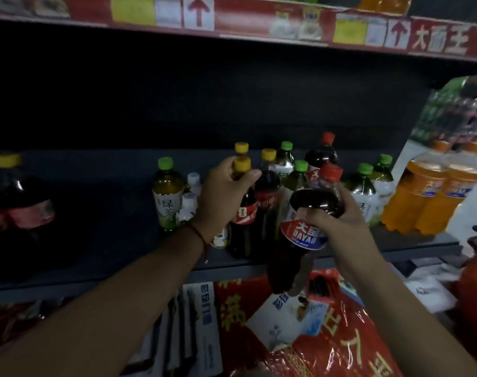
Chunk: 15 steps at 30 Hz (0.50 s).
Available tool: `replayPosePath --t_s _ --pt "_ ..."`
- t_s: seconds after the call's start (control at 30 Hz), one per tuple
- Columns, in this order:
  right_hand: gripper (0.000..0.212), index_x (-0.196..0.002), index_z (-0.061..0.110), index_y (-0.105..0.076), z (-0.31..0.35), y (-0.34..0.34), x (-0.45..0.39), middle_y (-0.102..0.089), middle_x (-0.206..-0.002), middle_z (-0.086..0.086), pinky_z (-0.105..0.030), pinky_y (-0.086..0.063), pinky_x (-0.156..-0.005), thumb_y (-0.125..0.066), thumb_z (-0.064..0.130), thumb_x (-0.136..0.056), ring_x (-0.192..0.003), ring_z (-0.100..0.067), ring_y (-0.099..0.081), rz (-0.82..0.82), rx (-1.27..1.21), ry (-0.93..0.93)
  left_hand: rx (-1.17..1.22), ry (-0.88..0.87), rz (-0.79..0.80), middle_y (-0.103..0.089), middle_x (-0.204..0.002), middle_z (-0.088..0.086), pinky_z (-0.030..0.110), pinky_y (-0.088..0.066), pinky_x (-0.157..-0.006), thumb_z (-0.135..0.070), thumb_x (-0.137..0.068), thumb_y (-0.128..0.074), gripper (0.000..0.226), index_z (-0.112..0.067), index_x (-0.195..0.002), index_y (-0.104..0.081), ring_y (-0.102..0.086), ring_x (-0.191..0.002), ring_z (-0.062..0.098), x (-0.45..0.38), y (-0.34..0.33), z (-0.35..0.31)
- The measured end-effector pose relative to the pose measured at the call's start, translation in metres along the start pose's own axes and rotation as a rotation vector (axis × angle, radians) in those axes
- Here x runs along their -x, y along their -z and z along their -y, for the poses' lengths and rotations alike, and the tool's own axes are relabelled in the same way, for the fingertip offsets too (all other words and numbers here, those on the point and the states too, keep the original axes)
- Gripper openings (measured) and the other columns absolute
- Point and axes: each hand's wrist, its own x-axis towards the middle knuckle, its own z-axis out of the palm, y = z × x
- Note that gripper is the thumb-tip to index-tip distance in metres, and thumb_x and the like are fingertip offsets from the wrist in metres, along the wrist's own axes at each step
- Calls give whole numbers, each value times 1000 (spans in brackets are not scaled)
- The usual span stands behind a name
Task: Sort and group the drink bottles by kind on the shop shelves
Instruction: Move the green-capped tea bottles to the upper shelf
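Note:
My left hand (pixel 222 195) grips the neck of a yellow-capped cola bottle (pixel 242 227) that stands on the dark shelf (pixel 117 235). My right hand (pixel 338 213) holds a red-capped Dayao bottle (pixel 304 235) of dark drink, tilted, in front of the shelf edge. Behind them stand more yellow-capped cola bottles (pixel 267 191), another red-capped Dayao bottle (pixel 321 156) and several green-capped green tea bottles (pixel 168 197). Small white-capped bottles (pixel 191 197) are partly hidden behind my left hand.
Shrink-wrapped orange soda bottles (pixel 430 191) fill the shelf's right end. A large dark yellow-capped bottle (pixel 11 202) stands at far left. Below the shelf lie red gift packages (pixel 340 336) and white-blue cartons (pixel 204 322). The upper shelf edge (pixel 232 20) carries price labels.

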Motion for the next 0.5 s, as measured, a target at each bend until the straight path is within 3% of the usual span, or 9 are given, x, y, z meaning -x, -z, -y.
replayPosePath --t_s 0.2,0.4,0.5 --pt "61 -126 29 -52 -3 -14 -31 -68 -107 8 -13 -53 -63 -80 13 -74 -87 -2 -69 32 57 6 -220 -9 -68 -68 -82 -3 40 -54 -71 -43 -90 -68 28 -17 -96 -62 -65 -77 11 -13 4 13" --pt "62 -121 35 -52 -19 -27 -52 -68 -111 6 -28 -55 -79 -81 16 -70 -98 -10 -68 46 47 68 -341 -72 -107 -62 -77 -10 34 -53 -63 -54 -86 -67 35 -21 -94 -57 -61 -71 7 -22 14 27" --pt "66 -126 32 -50 -26 -35 -60 -66 -113 7 -25 -55 -78 -82 15 -70 -97 -5 -67 43 70 109 -377 -78 -51 -66 -85 -10 37 -57 -70 -61 -85 -62 41 -24 -103 -60 -65 -79 8 -26 16 28"
